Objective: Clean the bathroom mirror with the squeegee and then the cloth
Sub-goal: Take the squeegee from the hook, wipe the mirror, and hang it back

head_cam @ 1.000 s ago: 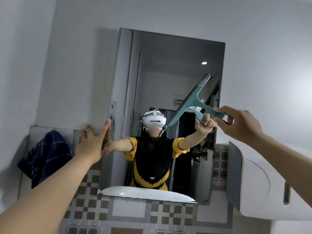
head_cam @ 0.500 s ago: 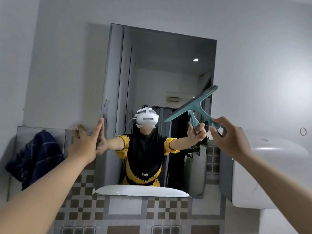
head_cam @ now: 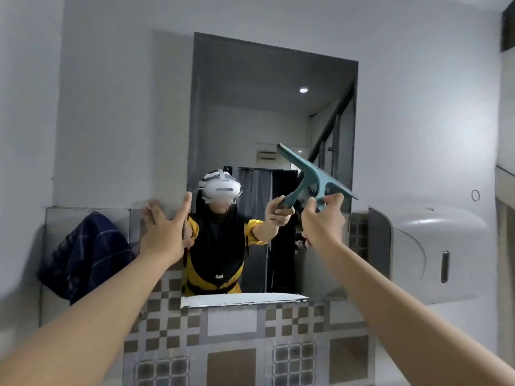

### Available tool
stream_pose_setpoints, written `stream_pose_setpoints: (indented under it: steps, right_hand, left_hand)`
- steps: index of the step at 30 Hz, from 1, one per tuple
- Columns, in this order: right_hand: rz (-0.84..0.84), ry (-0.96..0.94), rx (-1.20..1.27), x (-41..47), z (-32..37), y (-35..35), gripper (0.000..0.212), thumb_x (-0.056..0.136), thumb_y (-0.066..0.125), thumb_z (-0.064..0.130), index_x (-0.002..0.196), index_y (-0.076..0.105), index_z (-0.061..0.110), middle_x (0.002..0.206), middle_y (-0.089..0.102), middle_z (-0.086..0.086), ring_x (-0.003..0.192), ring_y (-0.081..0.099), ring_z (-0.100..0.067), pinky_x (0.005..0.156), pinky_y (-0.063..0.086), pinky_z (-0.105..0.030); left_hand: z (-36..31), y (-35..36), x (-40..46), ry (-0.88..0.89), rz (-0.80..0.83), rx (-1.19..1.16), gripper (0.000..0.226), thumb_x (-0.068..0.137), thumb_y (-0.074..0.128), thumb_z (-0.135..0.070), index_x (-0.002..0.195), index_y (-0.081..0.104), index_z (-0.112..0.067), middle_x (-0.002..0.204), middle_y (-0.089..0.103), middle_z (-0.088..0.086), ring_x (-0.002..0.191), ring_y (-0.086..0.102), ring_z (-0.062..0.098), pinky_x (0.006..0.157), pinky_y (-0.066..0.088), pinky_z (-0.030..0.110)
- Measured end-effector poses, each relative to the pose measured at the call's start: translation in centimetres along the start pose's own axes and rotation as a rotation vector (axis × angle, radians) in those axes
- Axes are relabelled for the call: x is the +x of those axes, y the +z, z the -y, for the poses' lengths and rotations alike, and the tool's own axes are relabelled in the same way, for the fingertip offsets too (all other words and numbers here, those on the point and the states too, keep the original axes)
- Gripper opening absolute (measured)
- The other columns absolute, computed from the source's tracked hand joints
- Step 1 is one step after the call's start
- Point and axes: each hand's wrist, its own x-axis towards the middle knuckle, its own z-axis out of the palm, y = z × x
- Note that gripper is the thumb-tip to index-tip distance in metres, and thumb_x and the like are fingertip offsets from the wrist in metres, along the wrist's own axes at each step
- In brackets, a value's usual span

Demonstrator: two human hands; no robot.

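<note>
A tall rectangular mirror [head_cam: 273, 87] hangs on the white wall and reflects a person in a yellow and black top. My right hand [head_cam: 323, 221] grips the handle of a teal squeegee [head_cam: 317, 174], whose blade slants down to the right against the mirror's right half. My left hand [head_cam: 164, 232] is flat, fingers spread, against the mirror's lower left edge. A dark blue checked cloth [head_cam: 86, 254] hangs on the wall ledge to the left, away from both hands.
A white wall-mounted dispenser [head_cam: 423, 254] juts out just right of the mirror. Brown and grey patterned tiles [head_cam: 231, 344] cover the wall below. The reflected white basin rim [head_cam: 239, 298] shows along the mirror's bottom edge.
The squeegee's blade has swung from slanting up-right to slanting down-right and dropped lower on the glass. My right hand moved left and down. My left hand stays at the mirror's edge.
</note>
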Motion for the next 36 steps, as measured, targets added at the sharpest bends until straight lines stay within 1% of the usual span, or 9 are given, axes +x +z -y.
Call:
stream_pose_setpoints:
  steps: [4, 7, 12, 15, 18, 24, 28, 31, 36]
  right_hand:
    - [-0.052, 0.1, 0.152, -1.9, 1.7, 3.3, 0.015, 0.094, 0.045, 0.03, 0.098, 0.034, 0.021, 0.089, 0.061, -0.011, 0.058, 0.06, -0.024, 0.04, 0.046, -0.025]
    - [-0.069, 0.146, 0.208, -3.8, 2.7, 6.1, 0.017, 0.094, 0.047, 0.032, 0.096, 0.033, 0.023, 0.089, 0.063, -0.012, 0.059, 0.063, -0.025, 0.051, 0.057, -0.036]
    - [-0.035, 0.116, 0.27, -7.9, 4.5, 10.5, 0.017, 0.097, 0.047, 0.027, 0.101, 0.033, 0.018, 0.075, 0.056, -0.003, 0.054, 0.059, -0.018, 0.044, 0.048, -0.029]
    - [0.006, 0.058, 0.283, -9.9, 4.7, 13.6, 0.018, 0.095, 0.048, 0.032, 0.096, 0.031, 0.026, 0.075, 0.059, -0.001, 0.065, 0.067, -0.026, 0.06, 0.058, -0.044]
    - [0.022, -0.023, 0.214, -11.3, 4.7, 15.8, 0.022, 0.093, 0.048, 0.037, 0.089, 0.027, 0.034, 0.071, 0.06, 0.003, 0.073, 0.067, -0.031, 0.07, 0.057, -0.053]
    - [0.049, -0.14, 0.132, -12.3, 3.2, 15.5, 0.018, 0.096, 0.051, 0.031, 0.104, 0.035, 0.026, 0.078, 0.056, 0.005, 0.086, 0.063, -0.029, 0.062, 0.055, -0.037]
    - [0.084, -0.316, -0.005, -11.8, 1.2, 13.1, 0.023, 0.094, 0.055, 0.03, 0.112, 0.045, 0.019, 0.078, 0.061, 0.004, 0.065, 0.062, -0.021, 0.052, 0.051, -0.033]
    - [0.104, -0.438, -0.121, -10.3, -0.2, 10.8, 0.025, 0.093, 0.059, 0.028, 0.115, 0.053, 0.016, 0.06, 0.057, 0.006, 0.046, 0.051, -0.011, 0.045, 0.047, -0.032]
    - [0.135, -0.572, -0.333, -7.0, -0.8, 7.1, 0.031, 0.091, 0.061, 0.033, 0.118, 0.06, 0.019, 0.047, 0.043, 0.015, 0.043, 0.043, -0.002, 0.042, 0.031, -0.02]
  left_hand:
    - [1.6, 0.6, -0.9, 0.123, 0.013, -0.015, 0.092, 0.089, 0.057, -0.04, 0.144, -0.017, -0.044, 0.151, -0.023, 0.028, 0.139, -0.016, 0.049, 0.107, 0.028, 0.058]
    - [3.3, 1.2, -1.5, 0.213, -0.016, -0.012, 0.096, 0.085, 0.063, -0.041, 0.145, -0.011, -0.043, 0.152, -0.025, 0.025, 0.14, -0.012, 0.048, 0.104, 0.037, 0.054]
    - [5.0, 2.0, -2.0, 0.296, -0.05, 0.039, 0.11, 0.075, 0.072, -0.045, 0.145, -0.012, -0.044, 0.149, -0.03, 0.023, 0.136, -0.017, 0.042, 0.09, 0.053, 0.044]
    - [5.0, 2.3, -2.2, 0.286, -0.032, 0.041, 0.112, 0.074, 0.072, -0.046, 0.143, -0.017, -0.045, 0.146, -0.037, 0.02, 0.136, -0.024, 0.039, 0.089, 0.055, 0.042]
    - [4.9, 2.5, -2.2, 0.242, -0.009, 0.021, 0.113, 0.077, 0.071, -0.044, 0.14, -0.022, -0.048, 0.147, -0.04, 0.018, 0.138, -0.028, 0.036, 0.092, 0.053, 0.043]
    - [5.3, 3.1, -2.5, 0.256, -0.03, 0.003, 0.109, 0.079, 0.069, -0.043, 0.141, -0.02, -0.048, 0.148, -0.038, 0.016, 0.138, -0.027, 0.036, 0.09, 0.054, 0.045]
    - [5.5, 3.2, -2.5, 0.286, -0.034, 0.007, 0.106, 0.08, 0.067, -0.046, 0.141, -0.02, -0.045, 0.149, -0.036, 0.018, 0.138, -0.026, 0.039, 0.092, 0.053, 0.049]
    - [5.6, 3.2, -2.5, 0.291, -0.008, 0.003, 0.108, 0.078, 0.066, -0.051, 0.14, -0.022, -0.047, 0.148, -0.038, 0.017, 0.137, -0.028, 0.04, 0.09, 0.053, 0.049]
    - [5.7, 3.4, -2.7, 0.3, -0.003, 0.011, 0.114, 0.071, 0.071, -0.055, 0.143, -0.017, -0.045, 0.147, -0.04, 0.016, 0.136, -0.031, 0.039, 0.089, 0.054, 0.05]
